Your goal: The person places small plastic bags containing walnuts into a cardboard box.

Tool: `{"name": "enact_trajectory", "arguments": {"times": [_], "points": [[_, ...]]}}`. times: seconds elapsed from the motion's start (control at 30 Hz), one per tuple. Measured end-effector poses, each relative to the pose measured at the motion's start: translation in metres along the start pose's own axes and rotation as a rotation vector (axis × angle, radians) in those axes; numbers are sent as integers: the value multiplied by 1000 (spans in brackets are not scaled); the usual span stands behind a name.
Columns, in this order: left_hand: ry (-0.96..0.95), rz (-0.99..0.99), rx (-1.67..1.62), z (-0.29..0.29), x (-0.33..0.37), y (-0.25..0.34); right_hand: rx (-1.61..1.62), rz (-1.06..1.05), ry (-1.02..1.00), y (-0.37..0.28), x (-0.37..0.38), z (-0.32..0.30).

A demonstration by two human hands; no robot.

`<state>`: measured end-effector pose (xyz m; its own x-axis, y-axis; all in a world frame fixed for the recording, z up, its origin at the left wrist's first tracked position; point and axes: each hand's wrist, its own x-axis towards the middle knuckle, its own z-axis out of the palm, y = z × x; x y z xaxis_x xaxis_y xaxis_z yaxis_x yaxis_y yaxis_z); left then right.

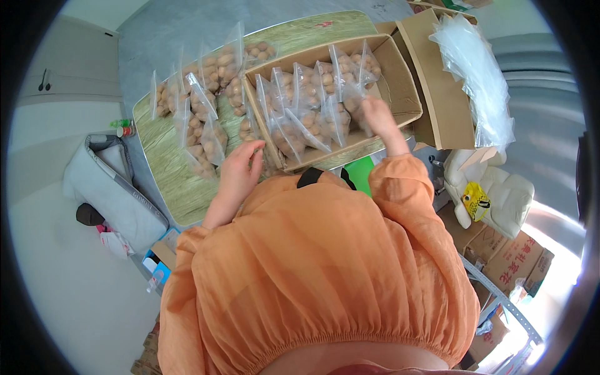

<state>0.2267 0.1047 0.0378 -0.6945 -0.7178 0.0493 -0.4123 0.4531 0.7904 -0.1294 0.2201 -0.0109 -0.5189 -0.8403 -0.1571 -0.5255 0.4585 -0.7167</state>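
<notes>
An open cardboard box (409, 117) stands on the table with rows of clear zip bags inside, each filled with round brown nuts that look like walnuts. My right hand (379, 116) reaches into the box's right part, its fingers closed at the top of a bag of walnuts (354, 105). Outside the box's near left corner is my left hand (240, 166), fingers loosely bent and apart, with no bag seen in it. Close to its fingertips lies part of another filled bag, mostly hidden. More walnut bags (212, 142) stand in a cluster left of the box.
The green wood-patterned table (164, 181) has a rounded edge. A stack of clear empty bags (478, 81) lies on another carton (437, 87) at the right. Beyond are a white chair (503, 194) with a yellow item, cartons (515, 259) and a grey folded mat (119, 190).
</notes>
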Motion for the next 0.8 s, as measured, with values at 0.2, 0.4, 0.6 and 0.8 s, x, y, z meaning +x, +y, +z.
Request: {"name": "enact_trajectory", "arguments": {"times": [0.2, 0.4, 0.6, 0.8], "points": [[-51, -76, 29, 0, -13, -5, 40, 134, -329, -25, 6, 12], [-5, -84, 46, -4, -20, -5, -528, -323, 335, -28, 21, 33], [30, 118, 95, 4, 6, 0, -690, -155, -177, -50, 51, 90], [59, 109, 121, 5, -2, -12, -520, -144, -162, -59, 57, 97]]}}
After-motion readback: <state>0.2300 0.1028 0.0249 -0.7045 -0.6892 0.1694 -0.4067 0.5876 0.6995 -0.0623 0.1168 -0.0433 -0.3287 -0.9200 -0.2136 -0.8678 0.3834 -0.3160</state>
